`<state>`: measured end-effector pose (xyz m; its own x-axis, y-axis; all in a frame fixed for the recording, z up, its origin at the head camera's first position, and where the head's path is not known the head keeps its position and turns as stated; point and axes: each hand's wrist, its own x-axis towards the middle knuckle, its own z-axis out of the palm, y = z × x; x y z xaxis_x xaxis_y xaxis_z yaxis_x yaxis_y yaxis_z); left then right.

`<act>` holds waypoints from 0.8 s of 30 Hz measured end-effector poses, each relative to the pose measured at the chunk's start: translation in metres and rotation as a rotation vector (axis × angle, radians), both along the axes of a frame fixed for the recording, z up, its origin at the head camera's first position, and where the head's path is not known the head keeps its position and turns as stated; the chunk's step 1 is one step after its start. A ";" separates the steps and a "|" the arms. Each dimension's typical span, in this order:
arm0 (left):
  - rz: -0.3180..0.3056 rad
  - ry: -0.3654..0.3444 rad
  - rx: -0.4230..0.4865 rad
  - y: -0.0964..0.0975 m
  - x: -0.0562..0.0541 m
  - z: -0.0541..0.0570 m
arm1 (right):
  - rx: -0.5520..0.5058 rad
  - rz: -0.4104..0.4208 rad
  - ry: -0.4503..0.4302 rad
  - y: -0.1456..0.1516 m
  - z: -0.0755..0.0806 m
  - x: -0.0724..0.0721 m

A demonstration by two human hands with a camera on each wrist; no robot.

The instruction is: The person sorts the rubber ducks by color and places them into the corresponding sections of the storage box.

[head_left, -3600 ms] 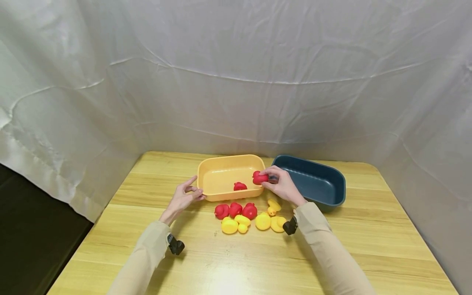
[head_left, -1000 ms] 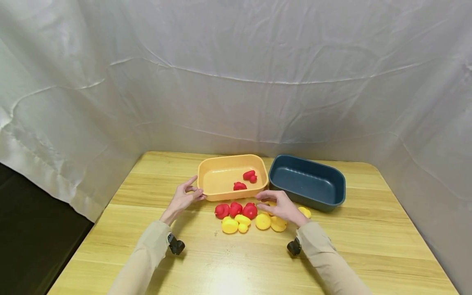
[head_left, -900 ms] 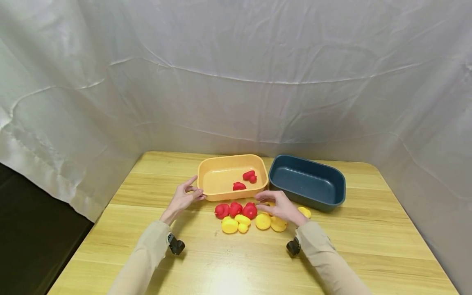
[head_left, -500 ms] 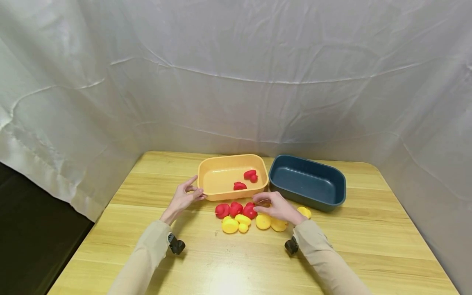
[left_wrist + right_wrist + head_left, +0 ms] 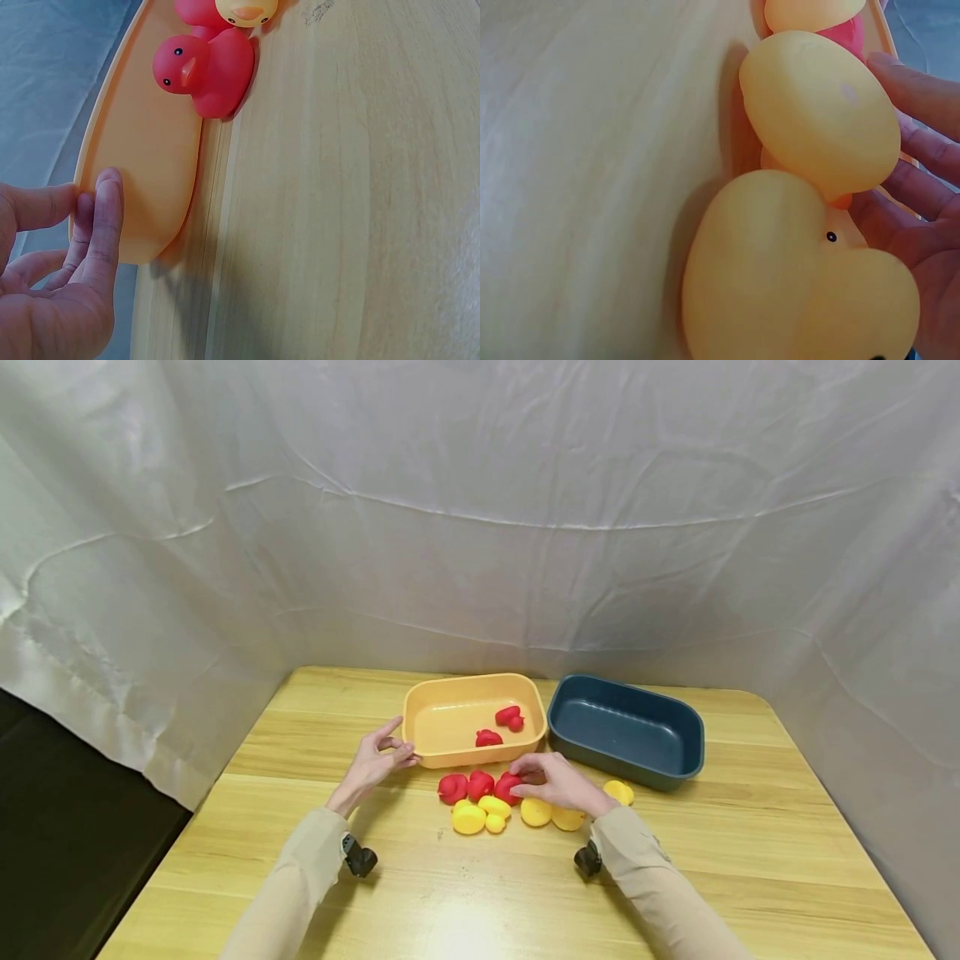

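Note:
My left hand (image 5: 372, 760) rests its fingertips on the left corner of a yellow-orange plastic tub (image 5: 450, 722); the left wrist view shows straight fingers (image 5: 109, 199) against the wall and at the rim. In front of the tub is a row of red rubber ducks. My right hand (image 5: 558, 781) has thumb and forefinger around the rightmost red duck (image 5: 503, 788). The right wrist view shows only a sliver of that red duck (image 5: 846, 34), past a yellow duck (image 5: 821, 112). Two red ducks (image 5: 510, 718) lie inside the tub.
A dark blue tub (image 5: 622, 764) stands close to the right of the yellow one. Several yellow ducks (image 5: 468, 820) sit at the front of the group, some under my right hand and wrist. Grey cloth (image 5: 480, 568) hangs behind the wooden table (image 5: 465, 893).
The red duck my right hand held earlier now lies in the yellow-orange tub. That hand has come down and moved left onto the rightmost red duck in the row. The left hand has stayed put.

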<state>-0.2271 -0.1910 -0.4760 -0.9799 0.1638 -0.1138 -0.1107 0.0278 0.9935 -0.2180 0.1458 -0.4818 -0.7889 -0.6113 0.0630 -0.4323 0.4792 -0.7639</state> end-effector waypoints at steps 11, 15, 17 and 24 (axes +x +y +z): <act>-0.010 0.009 -0.011 -0.001 0.000 -0.001 | 0.047 -0.018 -0.028 -0.002 0.000 -0.001; -0.009 0.007 -0.014 -0.001 0.000 -0.001 | 0.060 -0.019 -0.016 -0.003 -0.001 -0.002; -0.008 0.006 -0.014 -0.001 0.000 -0.001 | 0.066 -0.020 -0.011 -0.003 -0.001 -0.002; -0.011 0.016 -0.007 -0.001 0.000 0.000 | 0.081 -0.028 -0.010 -0.004 -0.001 -0.002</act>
